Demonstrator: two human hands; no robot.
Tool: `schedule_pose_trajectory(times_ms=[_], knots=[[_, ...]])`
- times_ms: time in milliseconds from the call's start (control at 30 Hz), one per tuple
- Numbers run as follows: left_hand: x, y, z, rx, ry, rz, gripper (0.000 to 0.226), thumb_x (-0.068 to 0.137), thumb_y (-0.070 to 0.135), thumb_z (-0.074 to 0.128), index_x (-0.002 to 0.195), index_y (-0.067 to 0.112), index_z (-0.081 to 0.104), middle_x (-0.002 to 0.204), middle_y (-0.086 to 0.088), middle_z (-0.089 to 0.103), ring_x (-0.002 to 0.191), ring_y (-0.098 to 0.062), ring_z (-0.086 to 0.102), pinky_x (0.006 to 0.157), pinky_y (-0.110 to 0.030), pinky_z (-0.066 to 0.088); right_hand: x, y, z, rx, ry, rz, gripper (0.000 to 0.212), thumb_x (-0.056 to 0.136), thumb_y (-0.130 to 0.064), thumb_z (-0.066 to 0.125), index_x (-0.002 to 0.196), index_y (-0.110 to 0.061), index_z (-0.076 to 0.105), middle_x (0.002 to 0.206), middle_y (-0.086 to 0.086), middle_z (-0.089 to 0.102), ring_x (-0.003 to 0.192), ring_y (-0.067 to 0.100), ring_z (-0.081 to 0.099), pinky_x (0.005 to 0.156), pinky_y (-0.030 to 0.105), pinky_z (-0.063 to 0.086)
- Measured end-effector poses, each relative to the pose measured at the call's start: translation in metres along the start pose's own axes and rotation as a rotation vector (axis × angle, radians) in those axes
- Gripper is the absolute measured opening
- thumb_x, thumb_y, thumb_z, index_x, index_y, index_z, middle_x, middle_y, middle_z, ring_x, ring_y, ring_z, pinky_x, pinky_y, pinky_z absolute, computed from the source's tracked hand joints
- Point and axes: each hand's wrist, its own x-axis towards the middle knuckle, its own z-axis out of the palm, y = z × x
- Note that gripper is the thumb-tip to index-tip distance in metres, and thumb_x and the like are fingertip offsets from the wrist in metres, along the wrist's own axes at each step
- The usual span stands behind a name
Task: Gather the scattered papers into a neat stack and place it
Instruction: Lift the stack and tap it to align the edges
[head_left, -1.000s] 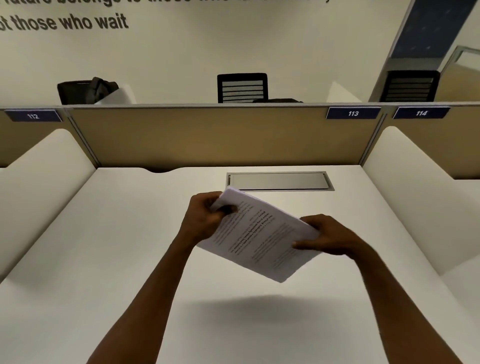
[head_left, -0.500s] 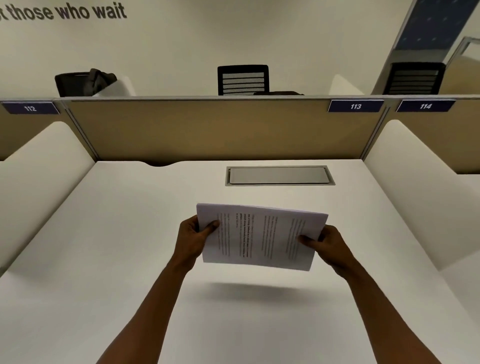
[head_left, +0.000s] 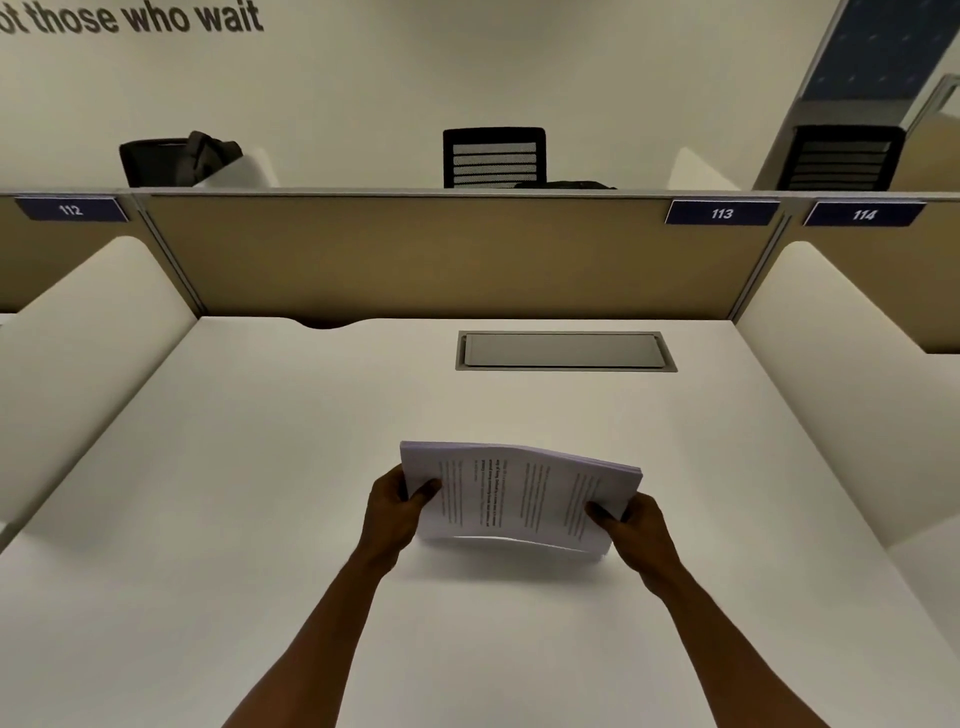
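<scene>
A stack of printed white papers (head_left: 519, 499) is held with its long side across, over the middle of the white desk (head_left: 260, 467). My left hand (head_left: 392, 512) grips its left short edge, thumb on top. My right hand (head_left: 631, 530) grips the right short edge the same way. The sheets bow slightly upward in the middle. The near edge of the stack is down at the desk surface or just above it; I cannot tell if it touches. No loose sheets lie elsewhere on the desk.
A grey cable hatch (head_left: 566, 351) is set into the desk behind the papers. A tan partition (head_left: 415, 260) closes the back, with white curved dividers on the left (head_left: 88, 338) and the right (head_left: 841, 364). Black chairs stand beyond the partition.
The stack was tilted and skewed in the air a second ago. Both hands turned it level and square, then lowered it toward the desk, and its shadow has shrunk beneath it.
</scene>
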Motion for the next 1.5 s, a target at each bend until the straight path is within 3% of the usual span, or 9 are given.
schedule_pose_trajectory(times_ms=[200,367,567,767,933,1067,1233,1367,1500], knots=[[0.0,-0.006,0.003,0.039,0.008,-0.021,0.016,0.092,0.012,0.067,0.103,0.023,0.069,0.097,0.001,0.076,0.09,-0.016,0.071,0.065,-0.021,0.057,0.001,0.002,0.001,-0.046,-0.006,-0.021,0.028,0.085,-0.016,0.074,0.111,-0.01,0.067,0.101,0.006,0.073,0.093,0.022,0.069,0.081,0.039,0.059],[0.004,0.0,0.003,0.04,0.028,-0.001,0.018,0.092,0.01,0.066,0.102,0.025,0.07,0.094,0.003,0.077,0.083,-0.014,0.073,0.061,-0.02,0.058,0.007,-0.004,-0.002,-0.058,0.01,-0.055,0.02,0.085,-0.018,0.074,0.103,-0.018,0.068,0.096,0.003,0.073,0.089,0.02,0.069,0.077,0.036,0.059],[0.002,-0.006,0.004,0.018,0.015,-0.056,0.02,0.091,0.012,0.068,0.104,0.027,0.069,0.099,0.003,0.076,0.091,-0.018,0.072,0.062,-0.02,0.058,0.006,-0.004,0.001,-0.063,-0.014,-0.045,0.019,0.085,-0.017,0.074,0.102,-0.017,0.067,0.095,0.002,0.072,0.09,0.019,0.069,0.067,0.021,0.053],[0.012,0.001,-0.009,0.039,-0.018,-0.092,0.03,0.088,0.018,0.073,0.117,0.021,0.066,0.106,-0.006,0.074,0.1,-0.027,0.071,0.085,-0.044,0.06,0.013,-0.037,-0.013,-0.103,-0.08,-0.145,0.016,0.086,-0.018,0.073,0.094,-0.03,0.069,0.093,-0.006,0.074,0.084,0.014,0.072,0.063,0.021,0.056],[0.017,0.015,-0.024,0.133,0.046,-0.173,0.054,0.082,0.028,0.079,0.131,0.024,0.056,0.114,-0.009,0.069,0.103,-0.027,0.068,0.087,-0.043,0.058,0.025,-0.085,-0.031,-0.08,-0.236,-0.201,0.018,0.087,-0.013,0.071,0.104,-0.02,0.073,0.097,0.004,0.077,0.081,0.022,0.075,0.069,0.039,0.063],[0.016,0.044,-0.022,0.354,0.177,0.111,0.068,0.08,0.037,0.079,0.14,0.022,0.05,0.133,-0.002,0.06,0.118,-0.018,0.058,0.095,-0.035,0.052,0.03,-0.123,-0.033,-0.153,-0.33,-0.229,0.025,0.082,-0.025,0.071,0.105,-0.015,0.073,0.095,0.006,0.076,0.079,0.025,0.075,0.07,0.042,0.063],[0.016,0.096,-0.008,0.604,-0.129,0.384,0.068,0.084,0.054,0.067,0.145,0.032,0.045,0.152,0.006,0.047,0.141,-0.013,0.04,0.115,-0.041,0.034,0.034,-0.17,-0.022,-0.255,-0.469,-0.254,0.025,0.078,-0.028,0.071,0.1,-0.016,0.075,0.094,0.007,0.075,0.078,0.026,0.074,0.07,0.042,0.062],[0.015,0.116,-0.007,0.562,-0.285,0.355,0.052,0.092,0.047,0.059,0.141,0.032,0.048,0.133,0.003,0.064,0.117,-0.017,0.063,0.098,-0.042,0.054,0.036,-0.204,-0.008,-0.257,-0.597,-0.26,0.014,0.085,-0.019,0.072,0.098,-0.02,0.076,0.094,0.003,0.077,0.08,0.027,0.075,0.064,0.031,0.059],[0.007,0.117,-0.019,0.443,-0.278,0.345,0.031,0.096,0.044,0.052,0.117,0.023,0.062,0.106,0.003,0.072,0.091,-0.016,0.071,0.078,-0.033,0.058,0.04,-0.233,0.006,-0.281,-0.681,-0.246,0.022,0.086,-0.017,0.071,0.107,-0.013,0.074,0.102,0.01,0.075,0.087,0.034,0.074,0.072,0.04,0.061]])
